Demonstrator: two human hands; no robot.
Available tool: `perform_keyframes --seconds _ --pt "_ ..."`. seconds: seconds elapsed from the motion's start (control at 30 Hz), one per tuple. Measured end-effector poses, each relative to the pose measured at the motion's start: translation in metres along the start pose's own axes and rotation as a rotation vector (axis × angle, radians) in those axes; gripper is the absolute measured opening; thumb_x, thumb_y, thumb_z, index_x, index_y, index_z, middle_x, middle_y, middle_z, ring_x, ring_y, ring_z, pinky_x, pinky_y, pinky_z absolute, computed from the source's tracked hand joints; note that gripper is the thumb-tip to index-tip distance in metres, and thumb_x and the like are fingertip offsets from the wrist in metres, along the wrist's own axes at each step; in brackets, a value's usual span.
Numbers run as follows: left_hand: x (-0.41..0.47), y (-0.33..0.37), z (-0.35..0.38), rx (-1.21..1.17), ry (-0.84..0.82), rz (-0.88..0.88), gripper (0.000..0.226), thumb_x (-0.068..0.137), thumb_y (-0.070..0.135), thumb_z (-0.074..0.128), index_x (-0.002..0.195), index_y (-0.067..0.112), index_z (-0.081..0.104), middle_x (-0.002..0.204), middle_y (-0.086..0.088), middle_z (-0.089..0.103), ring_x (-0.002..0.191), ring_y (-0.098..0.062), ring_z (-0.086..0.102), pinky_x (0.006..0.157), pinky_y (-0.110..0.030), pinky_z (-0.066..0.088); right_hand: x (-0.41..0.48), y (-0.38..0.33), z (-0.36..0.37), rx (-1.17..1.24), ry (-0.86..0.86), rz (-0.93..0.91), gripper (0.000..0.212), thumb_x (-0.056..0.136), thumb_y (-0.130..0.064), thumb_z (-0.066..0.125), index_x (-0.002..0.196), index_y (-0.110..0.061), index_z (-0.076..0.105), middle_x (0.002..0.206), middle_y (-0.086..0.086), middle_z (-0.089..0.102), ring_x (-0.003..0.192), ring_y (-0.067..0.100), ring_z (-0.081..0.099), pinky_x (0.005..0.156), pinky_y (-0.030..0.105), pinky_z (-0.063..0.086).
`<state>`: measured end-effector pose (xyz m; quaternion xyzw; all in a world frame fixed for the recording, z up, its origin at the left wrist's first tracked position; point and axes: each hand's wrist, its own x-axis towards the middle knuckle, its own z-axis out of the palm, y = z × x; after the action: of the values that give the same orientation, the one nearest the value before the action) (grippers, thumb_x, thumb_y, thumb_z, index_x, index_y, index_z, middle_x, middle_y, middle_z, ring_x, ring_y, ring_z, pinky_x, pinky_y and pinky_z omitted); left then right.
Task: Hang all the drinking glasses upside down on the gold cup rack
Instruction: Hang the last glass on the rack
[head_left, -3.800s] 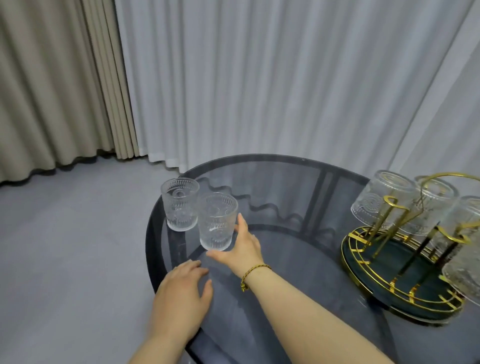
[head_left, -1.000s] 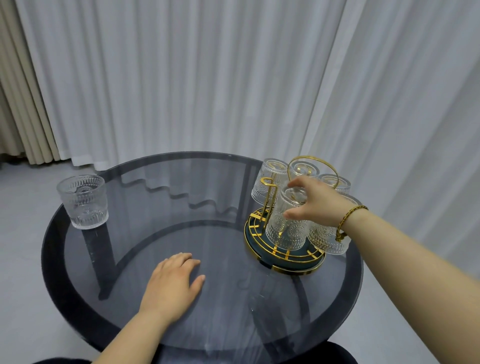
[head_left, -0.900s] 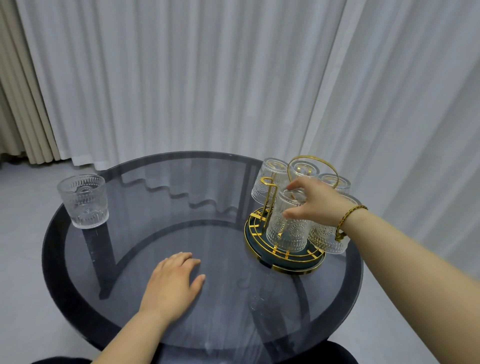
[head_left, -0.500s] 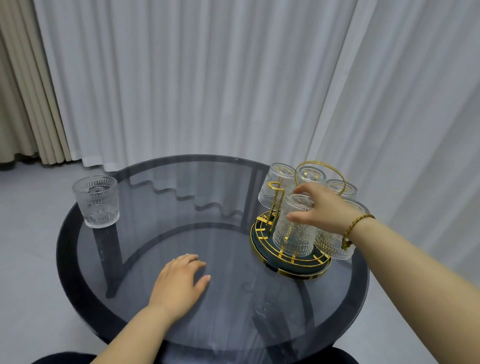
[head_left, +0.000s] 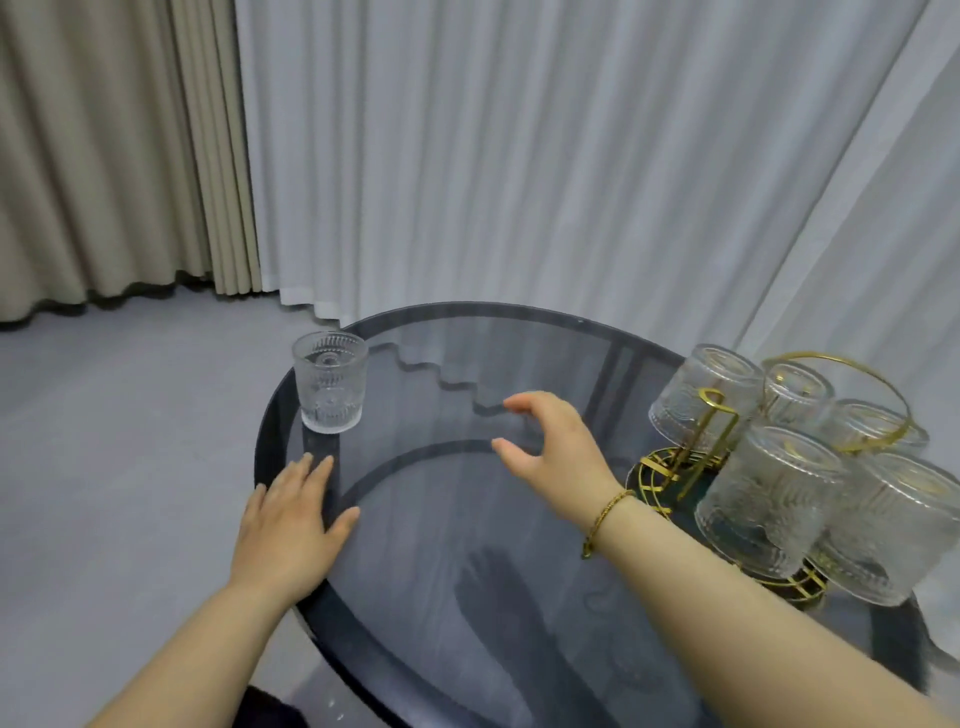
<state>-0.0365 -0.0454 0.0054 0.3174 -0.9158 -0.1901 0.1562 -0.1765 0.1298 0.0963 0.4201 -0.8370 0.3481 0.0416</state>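
One embossed clear drinking glass (head_left: 330, 382) stands upright near the left rim of the round dark glass table (head_left: 519, 597). At the right the gold cup rack (head_left: 691, 452) holds several glasses upside down, the nearest being a hung glass (head_left: 769, 499). My right hand (head_left: 556, 452) hovers over the table's middle between rack and upright glass, fingers apart and curved, holding nothing, a gold bracelet on its wrist. My left hand (head_left: 291, 525) lies flat on the table's left edge, just below the upright glass.
White sheer curtains (head_left: 519, 156) hang right behind the table, with beige drapes (head_left: 104, 156) to the left. Grey floor (head_left: 104, 467) spreads to the left of the table. The rack's gold ring handle (head_left: 841, 364) stands above the hung glasses.
My right hand has let go of the glass now hung on the rack and moved left over the table toward the upright glass. The view has swung left.
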Motion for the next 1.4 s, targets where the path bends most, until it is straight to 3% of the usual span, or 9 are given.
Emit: perform_keyframes --seconds 0.23,0.47,0.57,0.7,0.8,0.97,1.1,1.33,1.4 --pt "0.007 -0.01 0.01 0.043 0.004 0.014 0.059 0.089 0.052 0.036 0.14 0.025 0.023 0.155 0.003 0.017 0.143 -0.012 0.008 0.118 -0.035 0.002 0.062 -0.008 0.119 0.35 -0.277 0.291 0.083 0.072 -0.029 0.069 0.136 -0.018 0.017 0.143 0.007 0.033 0.129 0.021 0.034 0.102 0.031 0.032" --pt "0.009 -0.013 0.013 0.027 0.025 -0.001 0.059 0.087 0.053 0.037 0.139 0.028 0.023 0.154 0.006 0.017 0.143 -0.009 0.007 0.117 -0.033 0.0 0.111 -0.022 0.171 0.45 -0.245 0.312 0.108 0.063 -0.035 0.075 0.14 -0.023 0.001 0.146 0.002 0.032 0.132 0.024 0.032 0.11 0.039 0.028" --pt "0.011 -0.013 0.013 0.018 0.028 -0.01 0.059 0.087 0.054 0.037 0.139 0.029 0.023 0.154 0.008 0.016 0.143 -0.008 0.005 0.117 -0.032 -0.001 0.121 -0.024 0.178 0.382 -0.226 0.287 0.108 0.06 -0.039 0.075 0.139 -0.026 0.003 0.143 0.002 0.038 0.13 0.026 0.034 0.11 0.041 0.029" --pt "0.011 -0.013 0.013 0.022 0.027 -0.02 0.059 0.086 0.054 0.037 0.139 0.031 0.022 0.155 0.009 0.015 0.143 -0.007 0.003 0.117 -0.031 -0.003 0.127 -0.023 0.18 0.338 -0.228 0.256 0.082 0.061 -0.038 0.075 0.127 -0.019 0.029 0.127 0.008 0.052 0.12 0.028 0.043 0.103 0.042 0.037" --pt "0.011 -0.013 0.014 0.027 0.021 -0.025 0.059 0.086 0.054 0.037 0.139 0.031 0.023 0.154 0.009 0.015 0.142 -0.007 0.004 0.117 -0.031 -0.003 0.122 -0.02 0.177 0.427 -0.225 0.255 0.074 0.062 -0.031 0.075 0.121 -0.018 0.032 0.123 0.006 0.053 0.113 0.024 0.049 0.097 0.038 0.042" --pt "0.011 -0.011 0.01 0.031 -0.008 -0.027 0.058 0.088 0.052 0.038 0.138 0.029 0.024 0.155 0.006 0.016 0.143 -0.009 0.006 0.117 -0.033 0.0 0.098 -0.01 0.141 0.478 -0.184 0.231 0.069 0.06 -0.03 0.075 0.115 -0.022 0.034 0.12 0.001 0.051 0.105 0.017 0.052 0.086 0.025 0.043" --pt "0.007 -0.003 0.002 0.042 -0.066 -0.013 0.055 0.09 0.049 0.036 0.139 0.026 0.024 0.155 0.003 0.017 0.143 -0.013 0.007 0.118 -0.037 0.002 0.071 -0.007 0.076 0.49 -0.119 0.197 0.061 0.063 -0.023 0.075 0.107 -0.027 0.032 0.097 -0.017 0.049 0.089 0.002 0.052 0.061 -0.004 0.038" --pt "-0.014 0.059 0.014 -0.061 -0.092 0.165 0.053 0.091 0.044 0.042 0.137 0.023 0.029 0.152 0.001 0.025 0.139 -0.015 0.021 0.117 -0.036 0.012 0.028 -0.02 -0.059 0.215 -0.043 0.192 0.062 0.061 -0.034 0.076 0.11 -0.021 0.039 0.089 -0.014 0.048 0.077 -0.001 0.048 0.061 0.009 0.041" --pt "-0.02 0.081 0.025 -0.069 -0.12 0.22 0.053 0.091 0.044 0.042 0.137 0.023 0.029 0.152 0.002 0.023 0.139 -0.014 0.021 0.117 -0.034 0.013 0.018 -0.022 -0.099 0.153 -0.015 0.191 0.064 0.059 -0.034 0.077 0.111 -0.021 0.042 0.093 -0.01 0.05 0.084 0.006 0.052 0.074 0.019 0.045"
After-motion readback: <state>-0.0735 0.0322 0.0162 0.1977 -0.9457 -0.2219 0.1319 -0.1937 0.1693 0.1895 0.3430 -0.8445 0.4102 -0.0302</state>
